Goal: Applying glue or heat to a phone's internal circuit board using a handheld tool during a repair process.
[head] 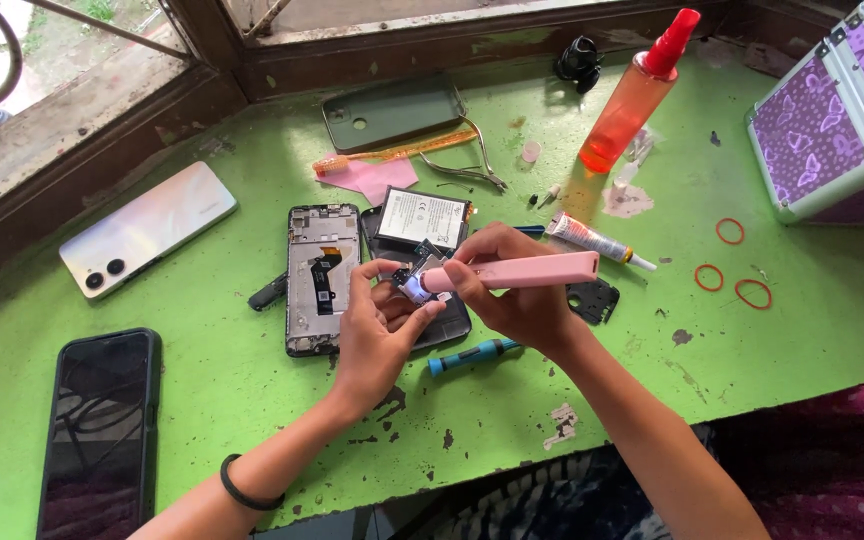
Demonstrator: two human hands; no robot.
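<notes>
1. A flat phone battery (422,217) with a white rectangular label lies just above the middle of the frame, resting on the upper end of an opened dark phone body (444,325).
2. A small white tube of glue (592,239) with red and dark print lies right of the battery, nozzle pointing right.
3. An orange spray bottle (630,102) with a red nozzle stands tilted in the upper right; a purple case (837,120) with a butterfly pattern and metal edges sits at the right edge.
4. Three red rubber bands (732,270) lie on the green table (252,400) at the right.
5. A white phone (147,228) lies back-up at upper left, a black phone (100,430) at lower left, and a grey phone frame (322,278) with exposed parts left of centre.
6. The left hand (377,330) comes in from the lower left, a dark band on its wrist; its thumb and fingers pinch a small dark component (410,282) at the centre of the frame, above the opened phone body.
7. The right hand (517,295) comes in from the lower right, its fingers wrapped around a pink pen-shaped tool (532,270) lying roughly level, its lit tip touching the component.
8. A blue-handled screwdriver (472,354) lies on the table just below the hands.
</notes>
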